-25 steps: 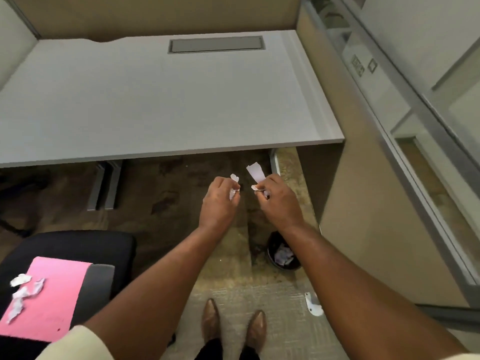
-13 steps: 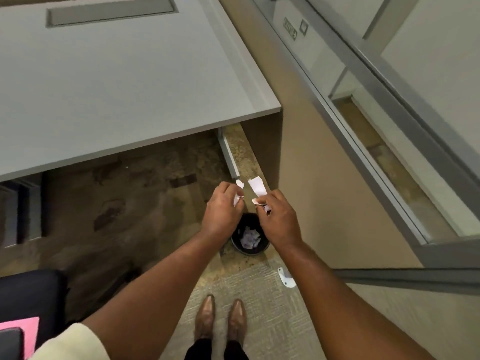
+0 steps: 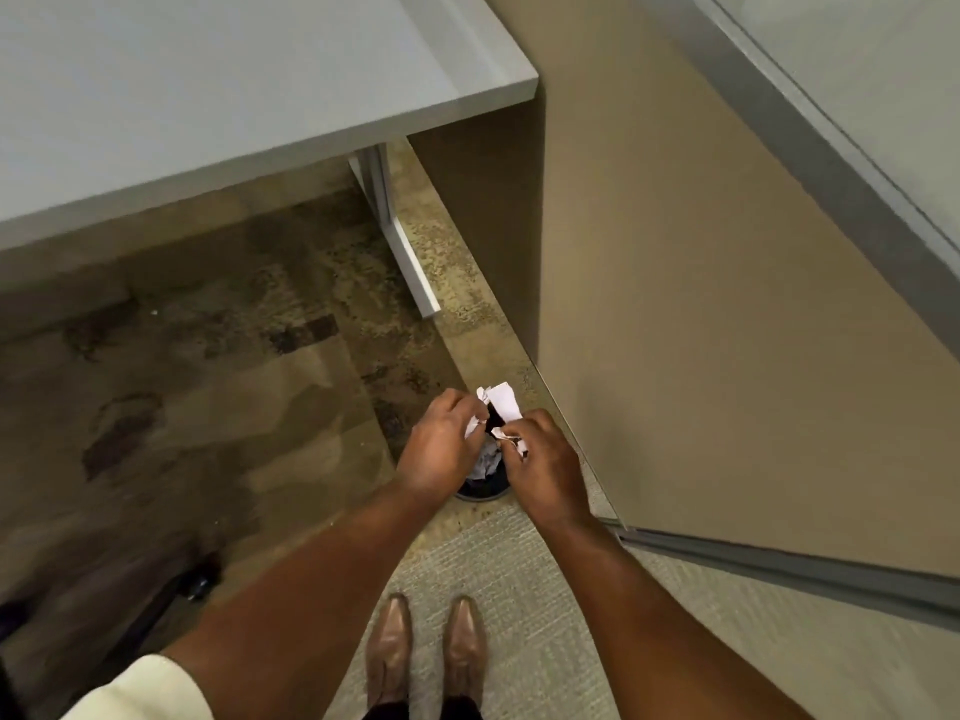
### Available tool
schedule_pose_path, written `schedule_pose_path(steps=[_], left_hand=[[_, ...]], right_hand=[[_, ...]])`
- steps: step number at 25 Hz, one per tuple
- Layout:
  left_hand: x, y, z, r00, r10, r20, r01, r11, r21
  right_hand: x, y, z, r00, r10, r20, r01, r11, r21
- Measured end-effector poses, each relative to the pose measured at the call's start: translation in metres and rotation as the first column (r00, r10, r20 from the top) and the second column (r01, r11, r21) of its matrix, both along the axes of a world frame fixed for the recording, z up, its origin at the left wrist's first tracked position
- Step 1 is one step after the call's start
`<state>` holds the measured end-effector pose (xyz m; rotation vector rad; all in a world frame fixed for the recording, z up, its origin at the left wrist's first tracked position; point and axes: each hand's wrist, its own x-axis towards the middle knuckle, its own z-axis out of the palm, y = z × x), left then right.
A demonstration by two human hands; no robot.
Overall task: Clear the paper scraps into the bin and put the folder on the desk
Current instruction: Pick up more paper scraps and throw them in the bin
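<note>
both hands now over the bin [image 3: 480, 488], left hand [image 3: 439, 449] and right hand [image 3: 545, 467] pinching paper scraps [image 3: 504, 402], forearms outstretched

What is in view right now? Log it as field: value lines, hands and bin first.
left hand: pinching a paper scrap
right hand: pinching a larger scrap
bin: black, on the floor beneath the hands, paper inside
desk: grey; shown part bare
folder: not in view
shoes: brown, on carpet
</note>
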<state>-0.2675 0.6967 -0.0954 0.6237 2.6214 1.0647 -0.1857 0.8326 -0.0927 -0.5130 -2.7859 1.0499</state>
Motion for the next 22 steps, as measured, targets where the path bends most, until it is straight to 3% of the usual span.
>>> schedule_pose_path(steps=[13, 18, 22], left_hand=[[-0.014, 0.024, -0.159, 0.976, -0.142, 0.165, 0.138, 0.99, 0.033], [-0.014, 0.019, -0.169, 0.97, -0.15, 0.193, 0.16, 0.986, -0.038], [-0.011, 0.012, -0.139, 0.982, -0.125, 0.139, 0.131, 0.991, -0.035]], right_hand=[[-0.006, 0.013, -0.149, 0.977, -0.006, 0.215, 0.012, 0.999, -0.03], [-0.007, 0.016, -0.157, 0.967, -0.011, 0.256, 0.022, 0.999, -0.04], [-0.008, 0.015, -0.127, 0.963, -0.011, 0.269, 0.01, 1.0, 0.007]])
